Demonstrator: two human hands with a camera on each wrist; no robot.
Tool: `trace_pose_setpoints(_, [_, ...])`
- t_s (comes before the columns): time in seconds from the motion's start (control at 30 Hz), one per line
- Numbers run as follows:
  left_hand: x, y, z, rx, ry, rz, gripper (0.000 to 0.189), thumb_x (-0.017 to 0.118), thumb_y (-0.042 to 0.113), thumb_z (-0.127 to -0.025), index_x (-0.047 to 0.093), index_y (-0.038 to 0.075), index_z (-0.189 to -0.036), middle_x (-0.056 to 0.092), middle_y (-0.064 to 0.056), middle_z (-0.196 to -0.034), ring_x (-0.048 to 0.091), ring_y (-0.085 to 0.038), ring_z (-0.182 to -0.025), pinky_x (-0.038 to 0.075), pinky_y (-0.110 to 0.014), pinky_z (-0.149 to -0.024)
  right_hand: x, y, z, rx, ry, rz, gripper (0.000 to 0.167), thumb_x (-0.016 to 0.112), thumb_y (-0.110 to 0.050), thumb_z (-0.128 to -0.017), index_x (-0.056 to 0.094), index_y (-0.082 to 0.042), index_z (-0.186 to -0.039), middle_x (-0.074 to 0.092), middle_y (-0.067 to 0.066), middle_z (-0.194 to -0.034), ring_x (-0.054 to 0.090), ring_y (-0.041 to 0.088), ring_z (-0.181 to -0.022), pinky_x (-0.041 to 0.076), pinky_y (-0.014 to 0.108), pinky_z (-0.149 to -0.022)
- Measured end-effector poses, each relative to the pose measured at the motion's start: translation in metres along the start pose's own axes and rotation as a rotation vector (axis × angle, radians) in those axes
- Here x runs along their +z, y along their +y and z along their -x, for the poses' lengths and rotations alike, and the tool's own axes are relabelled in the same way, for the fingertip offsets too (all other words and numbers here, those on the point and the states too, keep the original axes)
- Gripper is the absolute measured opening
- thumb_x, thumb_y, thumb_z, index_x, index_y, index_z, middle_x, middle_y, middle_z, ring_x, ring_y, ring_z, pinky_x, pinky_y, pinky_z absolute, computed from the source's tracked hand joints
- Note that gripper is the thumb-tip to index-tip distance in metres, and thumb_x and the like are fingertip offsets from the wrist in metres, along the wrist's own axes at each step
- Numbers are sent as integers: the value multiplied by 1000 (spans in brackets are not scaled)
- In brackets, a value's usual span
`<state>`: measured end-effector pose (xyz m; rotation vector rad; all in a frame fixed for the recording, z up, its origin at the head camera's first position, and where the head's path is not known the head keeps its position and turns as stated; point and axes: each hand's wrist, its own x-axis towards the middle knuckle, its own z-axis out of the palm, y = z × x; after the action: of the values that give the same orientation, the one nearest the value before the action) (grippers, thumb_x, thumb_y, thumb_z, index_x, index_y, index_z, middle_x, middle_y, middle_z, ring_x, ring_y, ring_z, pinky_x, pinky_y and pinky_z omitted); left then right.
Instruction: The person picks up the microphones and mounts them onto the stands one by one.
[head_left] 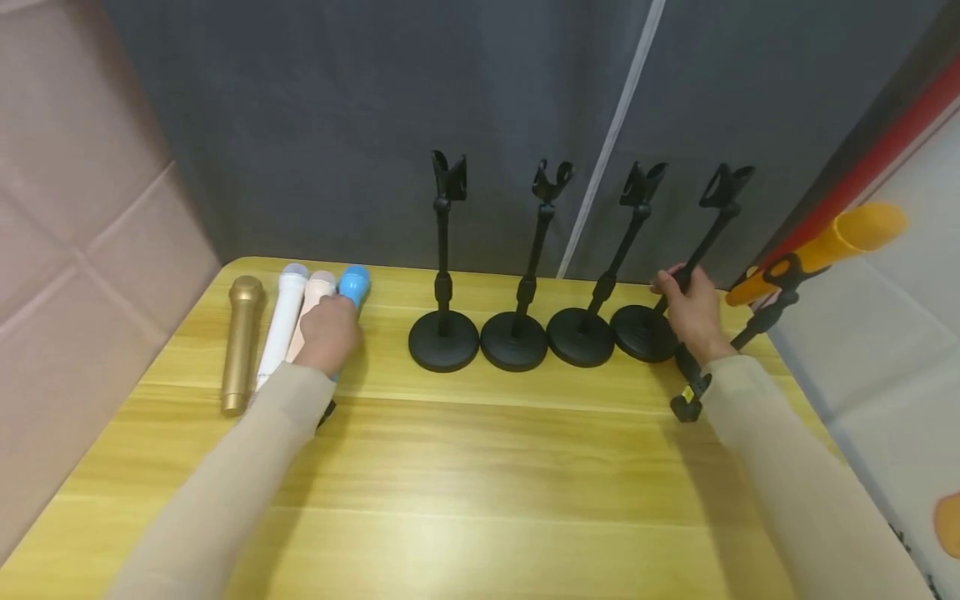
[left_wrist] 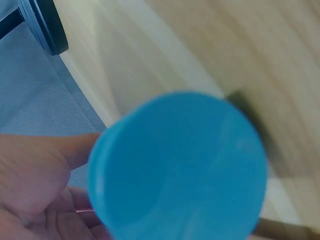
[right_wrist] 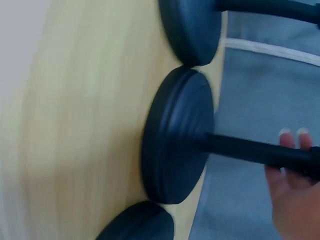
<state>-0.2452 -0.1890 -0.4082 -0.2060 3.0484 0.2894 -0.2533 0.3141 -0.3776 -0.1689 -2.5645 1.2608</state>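
My left hand (head_left: pixel 330 333) grips a blue microphone (head_left: pixel 354 283); its head shows beyond the fingers. In the left wrist view, the microphone's round blue end (left_wrist: pixel 180 170) hides part of the hand (left_wrist: pixel 35 180). Left of it lie a pale pink microphone (head_left: pixel 318 285), a white one (head_left: pixel 283 321) and a gold one (head_left: pixel 242 342). My right hand (head_left: pixel 699 312) holds the pole of a black microphone stand (head_left: pixel 708 240), the rightmost in a row with unfilled clips. In the right wrist view, fingers (right_wrist: pixel 287 140) wrap round that pole, above its round base (right_wrist: pixel 175 140).
More black stands (head_left: pixel 443 342) line the table's back, their bases close together. At the right edge, a stand (head_left: pixel 768 317) carries a yellow microphone (head_left: pixel 817 250); my right forearm partly covers its lower part. A grey curtain (head_left: pixel 337 142) hangs behind the wooden table (head_left: pixel 480 475).
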Motion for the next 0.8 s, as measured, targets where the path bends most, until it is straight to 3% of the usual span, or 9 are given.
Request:
trace_pose_setpoints(0.07, [1, 0, -1, 0, 6, 2, 30, 45, -1, -92, 59, -16, -113, 62, -32, -107, 66, -45, -95, 57, -55, -74, 3, 3, 0, -18, 17, -6, 30, 46, -38, -107, 52, -10, -111, 65, 2, -101, 64, 4, -93, 46, 21, -85])
trace_pose_setpoints(0.17, [2, 1, -3, 1, 6, 6, 28, 45, -1, -92, 60, -15, -112, 64, -31, -106, 68, -43, -94, 57, -54, -73, 5, 7, -1, -24, 24, -18, 25, 44, -37, -108, 49, -12, -109, 60, -4, -93, 59, -5, -86, 44, 17, -82])
trace_pose_setpoints(0.4, [-2, -1, -3, -10, -27, 32, 28, 46, -3, -91, 63, -13, -111, 65, -32, -109, 67, -44, -97, 57, -54, -73, 8, 6, 0, -13, 3, -21, 27, 41, -37, -109, 45, -11, -113, 60, 4, -100, 57, -6, -86, 48, 32, -96])
trace_pose_setpoints(0.53, [-4, -2, -2, -10, -30, 63, 26, 48, -1, -90, 64, -12, -108, 65, -32, -108, 67, -44, -95, 57, -53, -71, 8, 7, 3, 3, 18, -32, 26, 40, -39, -109, 43, -14, -112, 59, 1, -98, 56, -6, -85, 48, 42, -103])
trace_pose_setpoints(0.8, [-14, -5, 11, 13, 57, 165, 38, 60, 14, -95, 57, -17, -116, 56, -35, -112, 62, -48, -98, 53, -57, -76, 7, 10, 15, -8, 28, -47, 27, 39, -41, -109, 42, -14, -112, 55, -2, -96, 58, -4, -86, 48, 44, -104])
